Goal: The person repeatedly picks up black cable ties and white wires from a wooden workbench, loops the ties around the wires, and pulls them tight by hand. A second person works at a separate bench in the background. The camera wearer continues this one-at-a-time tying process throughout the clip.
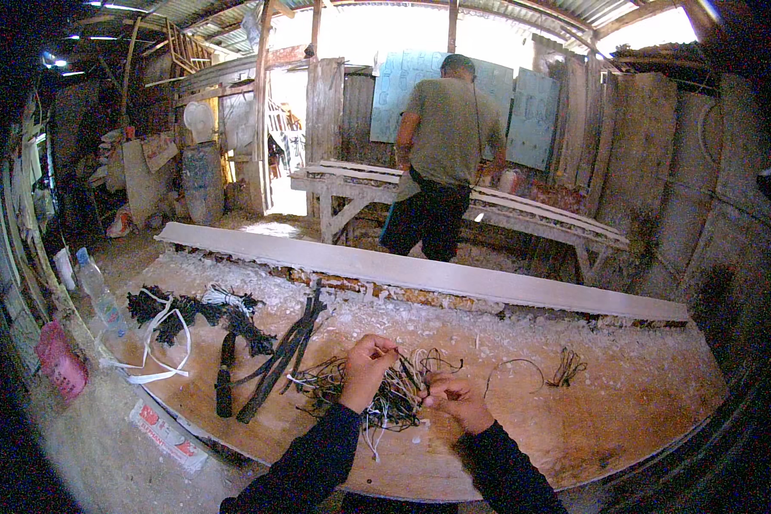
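Note:
My left hand (368,370) is closed in a pinch on a strand of dark cord, above a tangled pile of black and white cords (325,384) on the wooden tabletop (522,437). Just to its right, my right hand (459,403) pinches dark cord at the pile's right edge. Some strands run between the two hands. Further right lie a thin loop of cord (541,377) and a small dark bundle of cord (567,367). Left of the pile are long flat black strips (284,360) and a dark stick-like piece (224,377), whose kind I cannot make out.
A long white plaster-like moulding (420,272) spans the table's far edge, with white crumbs before it. At left lie black bundles (158,308), a white strap (150,347), a plastic bottle (100,295) and a pink bag (62,360). Beyond, a person (454,128) stands at a bench (338,190).

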{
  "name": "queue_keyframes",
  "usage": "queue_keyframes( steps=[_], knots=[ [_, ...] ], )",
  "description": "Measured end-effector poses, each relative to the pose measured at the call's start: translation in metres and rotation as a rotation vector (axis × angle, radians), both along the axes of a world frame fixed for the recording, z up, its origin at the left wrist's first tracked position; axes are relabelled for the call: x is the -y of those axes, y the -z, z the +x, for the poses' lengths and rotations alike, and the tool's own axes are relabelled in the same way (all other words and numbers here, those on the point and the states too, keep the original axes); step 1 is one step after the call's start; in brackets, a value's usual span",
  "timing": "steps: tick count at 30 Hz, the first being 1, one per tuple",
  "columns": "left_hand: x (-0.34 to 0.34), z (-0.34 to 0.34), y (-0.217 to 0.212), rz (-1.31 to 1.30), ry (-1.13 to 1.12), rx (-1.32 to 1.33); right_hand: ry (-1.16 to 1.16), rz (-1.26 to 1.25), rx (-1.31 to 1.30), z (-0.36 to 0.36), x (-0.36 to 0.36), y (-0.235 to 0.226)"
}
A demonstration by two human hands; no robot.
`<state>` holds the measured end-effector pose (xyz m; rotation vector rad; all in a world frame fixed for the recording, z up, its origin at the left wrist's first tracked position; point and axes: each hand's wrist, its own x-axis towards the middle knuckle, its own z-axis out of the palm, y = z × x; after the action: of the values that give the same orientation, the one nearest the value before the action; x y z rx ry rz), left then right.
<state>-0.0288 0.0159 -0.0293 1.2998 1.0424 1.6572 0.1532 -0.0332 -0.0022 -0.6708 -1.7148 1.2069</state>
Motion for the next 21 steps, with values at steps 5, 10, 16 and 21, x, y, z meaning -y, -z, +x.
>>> queue_keyframes(
  steps=[5, 10, 16, 21],
  knots=[
    [0.001, 0.004, 0.0, 0.05, 0.051, -0.146, 0.058, -0.19, -0.091, 0.005, -0.004, 0.004],
    [0.015, 0.007, -0.015, -0.111, 0.224, -0.249, 0.237, -0.184, -0.166, 0.003, -0.014, 0.009],
    [0.028, 0.013, -0.021, 0.016, 0.657, -0.308, 0.564, 0.019, -0.032, 0.006, -0.02, 0.011],
    [0.031, 0.008, -0.02, -0.273, 1.01, 0.091, 0.652, 0.165, -0.042, 0.011, -0.026, 0.011]
  ],
)
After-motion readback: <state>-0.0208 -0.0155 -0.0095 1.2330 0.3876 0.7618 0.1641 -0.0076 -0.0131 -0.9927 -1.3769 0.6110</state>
